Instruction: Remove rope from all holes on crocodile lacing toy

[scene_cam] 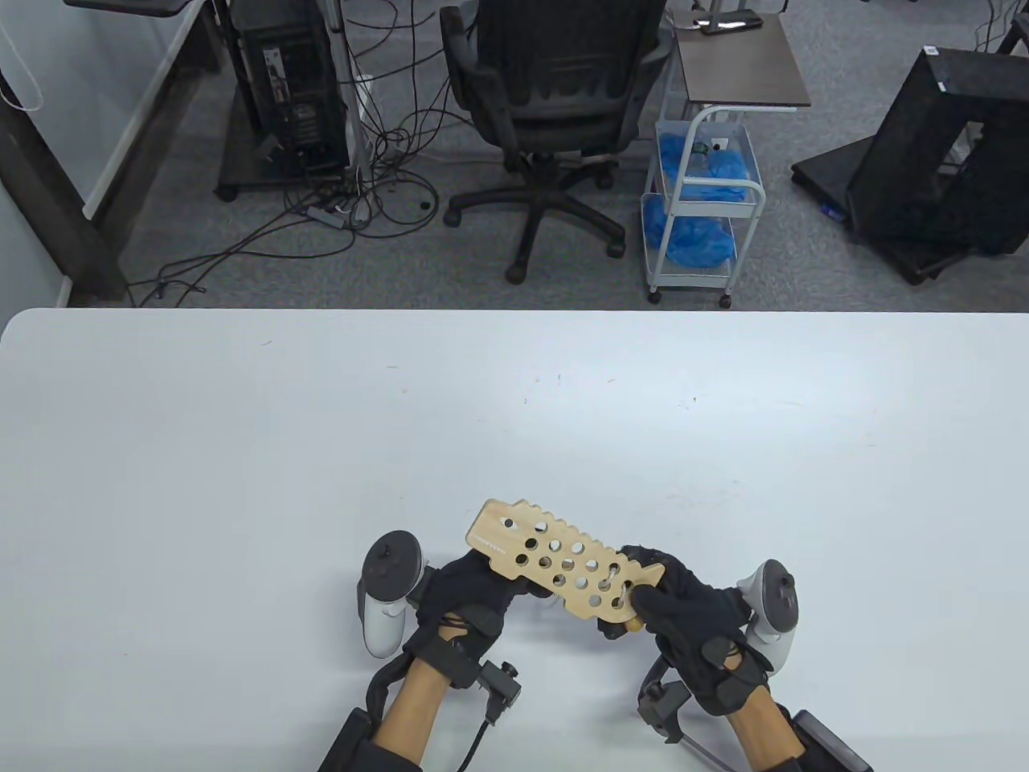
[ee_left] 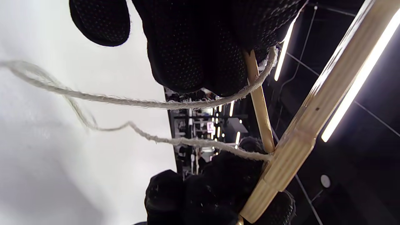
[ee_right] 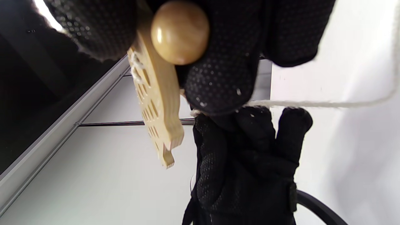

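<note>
1. Nearest the person, the right hand (scene_cam: pixel 687 615) grips the tail end of the crocodile lacing toy (scene_cam: pixel 563 559), fingers curled round the board and the wooden bead (ee_right: pixel 179 31) on it.
2. The left hand (scene_cam: pixel 466 595) pinches a wooden needle (ee_left: pixel 259 103) under the toy's head end, with the rope (ee_left: pixel 134 102) trailing from it.
3. The board is held above the table (scene_cam: pixel 241 450) between both hands — its long axis runs from near right to far left. Rope shows only near the tail holes, so the right hand is nearer the remaining lacing.
</note>
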A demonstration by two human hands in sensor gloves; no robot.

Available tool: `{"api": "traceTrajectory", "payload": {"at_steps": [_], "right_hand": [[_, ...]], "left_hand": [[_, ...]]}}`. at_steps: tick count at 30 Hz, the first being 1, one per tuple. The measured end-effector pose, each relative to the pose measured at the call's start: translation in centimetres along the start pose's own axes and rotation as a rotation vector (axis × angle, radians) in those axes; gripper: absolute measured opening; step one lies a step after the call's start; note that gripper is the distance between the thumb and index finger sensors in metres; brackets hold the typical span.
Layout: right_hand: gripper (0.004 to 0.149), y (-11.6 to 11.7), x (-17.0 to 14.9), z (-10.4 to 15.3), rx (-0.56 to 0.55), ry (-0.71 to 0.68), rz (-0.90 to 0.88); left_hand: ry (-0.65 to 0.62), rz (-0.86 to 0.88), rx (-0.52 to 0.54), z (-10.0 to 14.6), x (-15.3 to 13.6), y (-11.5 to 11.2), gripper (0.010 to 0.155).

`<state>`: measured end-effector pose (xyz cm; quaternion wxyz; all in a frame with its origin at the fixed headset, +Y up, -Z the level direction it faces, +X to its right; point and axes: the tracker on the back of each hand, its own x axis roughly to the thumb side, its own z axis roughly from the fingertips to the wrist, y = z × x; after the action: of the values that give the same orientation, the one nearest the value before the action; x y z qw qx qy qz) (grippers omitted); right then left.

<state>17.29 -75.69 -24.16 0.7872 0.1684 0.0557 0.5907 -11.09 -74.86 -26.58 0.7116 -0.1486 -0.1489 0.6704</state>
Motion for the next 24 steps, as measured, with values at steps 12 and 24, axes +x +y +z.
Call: {"api": "traceTrajectory", "payload": {"at_steps": [12,24], "right_hand": [[0.051,1.0,0.4,-0.1,0.075,-0.007,-0.023],[0.051,0.7,0.3,0.0,0.0,0.017,0.021]], "left_hand": [[0.016,0.044,-0.106,-0.3,-0.3,-0.8,0.043],[-0.059,-0.046,-0.148,-0.3,0.7,-3.0,0.043]]}}
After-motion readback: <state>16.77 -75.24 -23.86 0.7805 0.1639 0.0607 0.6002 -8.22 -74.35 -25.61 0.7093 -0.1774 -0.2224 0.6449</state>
